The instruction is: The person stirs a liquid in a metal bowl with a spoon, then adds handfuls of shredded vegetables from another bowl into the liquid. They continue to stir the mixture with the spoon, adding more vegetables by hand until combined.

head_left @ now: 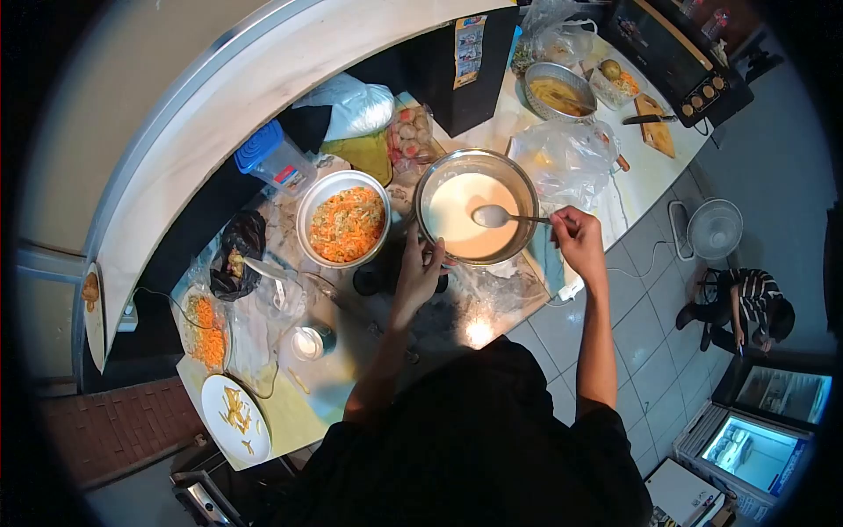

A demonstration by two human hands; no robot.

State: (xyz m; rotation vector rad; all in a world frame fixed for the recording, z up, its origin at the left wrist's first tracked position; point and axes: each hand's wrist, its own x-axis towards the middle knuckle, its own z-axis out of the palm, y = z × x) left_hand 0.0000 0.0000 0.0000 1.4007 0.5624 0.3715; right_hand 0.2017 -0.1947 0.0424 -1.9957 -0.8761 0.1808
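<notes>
A round metal bowl [425, 180] of smooth, pale cream-coloured batter [457, 198] stands at the counter's middle. My left hand [420, 274] grips its near-left side, thumb and fingers at the rim. In my right hand [578, 241], at the bowl's right, is the handle of a metal spoon [493, 216]. The spoon's bowl rests at the surface of the batter. Just left of the metal bowl sits a white bowl [305, 213] filled with a shredded orange and pale mixture [347, 224]. Dark round parts show beneath my left wrist, mostly hidden.
Left lie a black plastic bag [239, 255], shredded carrot [207, 332] and a white plate [237, 439] with pale strips. Behind are a blue-lidded container [272, 158] and bags. Right are clear plastic bags [566, 162], another metal bowl [559, 91] and a knife [648, 119]. Another person [742, 307] sits beyond.
</notes>
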